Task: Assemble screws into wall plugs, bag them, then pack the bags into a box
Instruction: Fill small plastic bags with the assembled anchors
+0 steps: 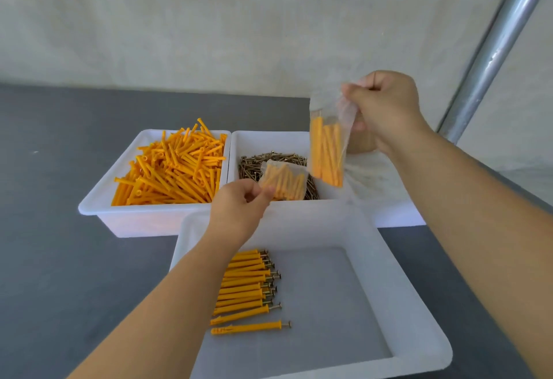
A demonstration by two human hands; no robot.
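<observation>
While hands hold two bags (327,151), three trays (419,345)

Both hands were up over the white trays: right hand (386,106) gripped a hanging bag (327,145) of orange plugs, left hand (239,208) pinched a smaller bag (284,181).

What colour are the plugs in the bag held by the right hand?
Orange-yellow, inside a clear bag; head view.

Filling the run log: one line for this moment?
left hand: pinches small clear bag of orange plugs | right hand: holds second filled clear bag up
</observation>
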